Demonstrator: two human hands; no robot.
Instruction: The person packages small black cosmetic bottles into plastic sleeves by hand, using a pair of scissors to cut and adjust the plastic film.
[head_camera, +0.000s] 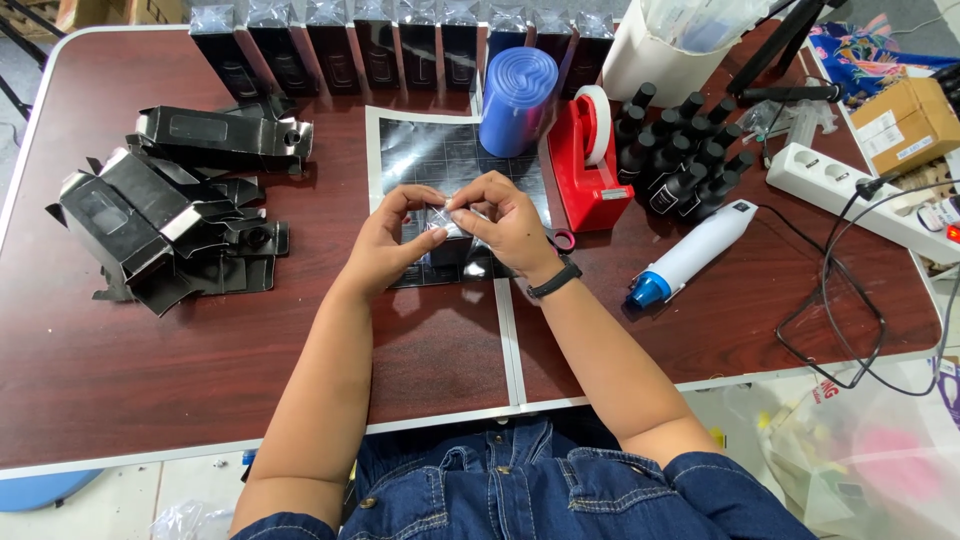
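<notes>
My left hand (392, 240) and my right hand (505, 225) meet over a shiny black cutting mat (420, 150) at the table's middle. Both pinch a small black box (452, 245) wrapped in clear plastic film (440, 215), fingertips touching at its top. The box stands on the mat, mostly hidden by my fingers. A black band sits on my right wrist.
A heap of folded black cartons (170, 215) lies left. Wrapped black boxes (380, 50) line the far edge. A blue film roll (517, 100), red tape dispenser (590, 150), several small black bottles (685, 150), a white-and-blue heat gun (690, 255) and a power strip (850, 185) stand right.
</notes>
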